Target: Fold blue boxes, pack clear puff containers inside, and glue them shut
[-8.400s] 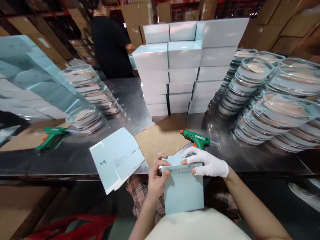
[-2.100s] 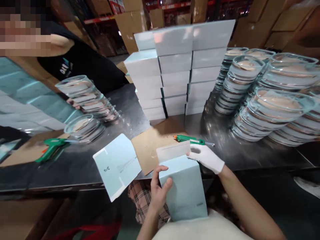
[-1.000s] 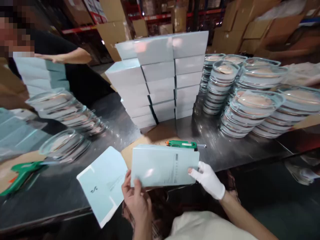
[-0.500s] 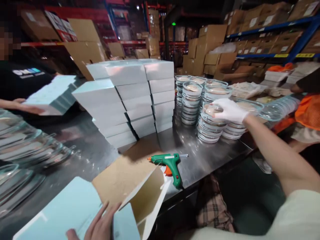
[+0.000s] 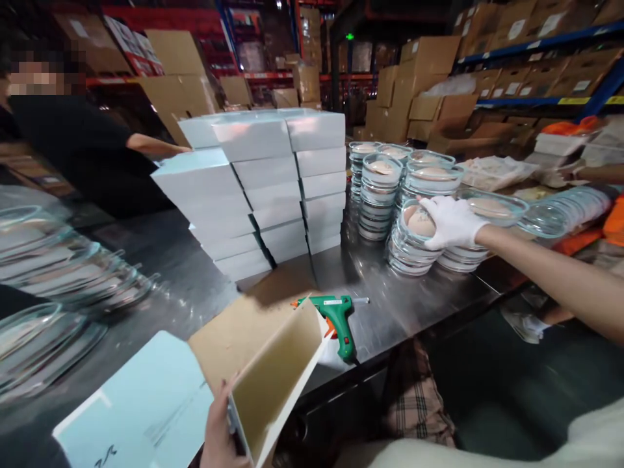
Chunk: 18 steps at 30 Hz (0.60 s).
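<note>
My left hand [image 5: 218, 429] is at the bottom edge, closed on the side of an open pale blue carton [image 5: 275, 380] whose brown inside faces me. My right hand [image 5: 451, 221], in a white glove, reaches out to the right and rests on the top clear plastic dish [image 5: 419, 224] of a stack, fingers curled over its lid. A green glue gun [image 5: 336, 313] lies on the steel table [image 5: 390, 305] between the two hands.
A tall block of pale blue boxes [image 5: 253, 188] stands mid-table, with more dish stacks [image 5: 385, 188] to its right and others [image 5: 53, 279] at the left. Flat blue carton blanks [image 5: 141, 409] and brown cardboard [image 5: 244, 325] lie near me. A person in black [image 5: 82, 149] stands behind the table.
My right hand has settled lower onto the top dish of the stack. The open carton in my left hand has tipped up more. The other person's pile of boxes is gone from view.
</note>
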Each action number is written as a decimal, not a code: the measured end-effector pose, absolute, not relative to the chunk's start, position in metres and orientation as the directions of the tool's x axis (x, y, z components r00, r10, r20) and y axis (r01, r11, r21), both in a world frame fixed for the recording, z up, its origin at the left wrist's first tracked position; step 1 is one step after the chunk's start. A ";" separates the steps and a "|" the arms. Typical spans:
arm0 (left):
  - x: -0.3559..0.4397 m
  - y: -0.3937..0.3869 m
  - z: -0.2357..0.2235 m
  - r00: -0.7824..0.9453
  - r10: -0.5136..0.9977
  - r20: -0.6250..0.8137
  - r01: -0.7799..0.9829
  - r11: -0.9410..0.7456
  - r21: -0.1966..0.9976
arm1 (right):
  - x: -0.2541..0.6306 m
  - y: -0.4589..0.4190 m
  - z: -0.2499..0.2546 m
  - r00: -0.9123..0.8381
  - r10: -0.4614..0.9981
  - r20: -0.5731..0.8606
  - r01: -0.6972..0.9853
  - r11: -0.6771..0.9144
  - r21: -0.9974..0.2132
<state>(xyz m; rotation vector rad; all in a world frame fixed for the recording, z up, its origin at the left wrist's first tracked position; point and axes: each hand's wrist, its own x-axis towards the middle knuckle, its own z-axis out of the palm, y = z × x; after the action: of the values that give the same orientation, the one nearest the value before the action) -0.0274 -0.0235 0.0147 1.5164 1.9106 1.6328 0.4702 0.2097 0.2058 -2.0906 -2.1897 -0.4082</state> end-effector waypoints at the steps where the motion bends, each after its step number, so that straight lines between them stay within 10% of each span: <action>1: -0.029 -0.024 0.013 -0.478 0.766 0.430 0.552 -0.119 0.825 | 0.472 0.196 0.205 -0.072 0.940 0.335 0.990 0.027 0.137; 8: -0.035 0.000 0.027 -0.298 0.839 0.455 0.602 -0.205 0.772 | 0.424 0.111 0.214 -0.407 0.497 0.766 0.862 0.486 0.142; 12: -0.031 0.031 0.061 0.113 0.905 0.410 0.494 -0.409 0.767 | 0.353 0.096 0.236 -0.820 0.288 0.494 0.474 0.826 0.305; 18: -0.028 0.050 0.066 0.285 0.927 0.244 0.234 -0.314 0.920 | 0.267 0.102 0.243 -0.990 0.081 0.115 0.129 0.849 0.513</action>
<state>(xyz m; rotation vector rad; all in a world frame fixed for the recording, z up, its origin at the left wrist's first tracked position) -0.0284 0.0498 0.0662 1.7398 1.0596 1.0711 0.2675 0.1018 0.2432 -0.1665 -2.9342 -0.8230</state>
